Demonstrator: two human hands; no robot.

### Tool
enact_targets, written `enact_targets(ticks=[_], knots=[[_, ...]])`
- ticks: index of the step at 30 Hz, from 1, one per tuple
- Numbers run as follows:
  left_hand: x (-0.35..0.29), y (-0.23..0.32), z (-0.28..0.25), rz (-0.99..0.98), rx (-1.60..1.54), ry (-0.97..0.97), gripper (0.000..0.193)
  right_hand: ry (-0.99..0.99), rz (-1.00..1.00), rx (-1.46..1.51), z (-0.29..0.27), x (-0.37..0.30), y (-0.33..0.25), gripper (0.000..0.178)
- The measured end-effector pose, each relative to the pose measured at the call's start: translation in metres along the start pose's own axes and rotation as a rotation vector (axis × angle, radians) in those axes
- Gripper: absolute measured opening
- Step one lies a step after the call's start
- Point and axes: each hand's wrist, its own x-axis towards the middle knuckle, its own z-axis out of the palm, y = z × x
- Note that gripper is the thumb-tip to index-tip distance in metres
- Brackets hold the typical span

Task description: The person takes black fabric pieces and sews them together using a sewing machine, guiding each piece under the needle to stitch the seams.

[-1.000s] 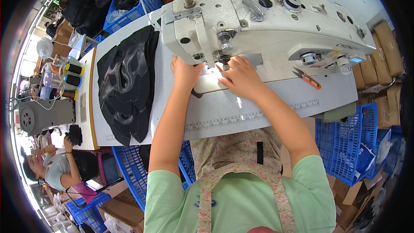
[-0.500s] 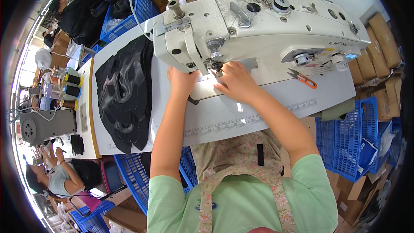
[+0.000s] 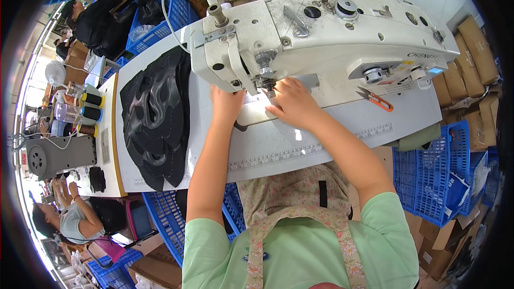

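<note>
Both my hands are at the needle area of a white sewing machine (image 3: 321, 43). My left hand (image 3: 227, 101) rests left of the presser foot, its fingers closed and partly hidden under the machine head. On the other side, my right hand (image 3: 292, 101) has its fingers bent close against the foot, thumb pointing left. What the fingers press or hold is mostly covered. A small dark edge of material (image 3: 241, 127) peeks out by my left wrist. To the left lies a stack of black cut pieces with shiny, mask-like shapes (image 3: 155, 112).
Orange-handled thread snips (image 3: 381, 101) lie right of my right hand. A ruler strip (image 3: 300, 151) runs along the table's near edge. Blue crates (image 3: 428, 176) and cardboard boxes stand at the right. Another person (image 3: 80, 219) sits at the lower left, near thread cones (image 3: 92, 106).
Both hands stay at the needle with hardly any shift. The whole view has moved very slightly.
</note>
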Motion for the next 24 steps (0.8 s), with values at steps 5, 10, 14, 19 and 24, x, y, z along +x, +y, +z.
enact_targets(ticks=[5,10,14,19,24], knots=[[0.012,0.035,-0.02,-0.207,-0.369,-0.06,0.021,0.088,-0.019,0.029,0.001,-0.004,0.008,0.032],[0.04,0.01,-0.013,0.12,-0.031,0.092,0.022,0.074,-0.002,0.05,-0.006,-0.002,0.008,0.031],[0.079,-0.058,-0.015,0.188,0.091,0.31,0.026,0.103,0.034,0.068,-0.006,0.002,0.001,0.035],[0.152,-0.024,-0.064,-0.101,-0.658,0.186,0.016,-0.048,0.158,-0.047,0.0,0.007,0.041,0.032],[0.175,0.007,-0.118,-0.112,-1.14,0.01,0.017,0.18,0.071,0.0,-0.003,0.061,0.087,0.023]])
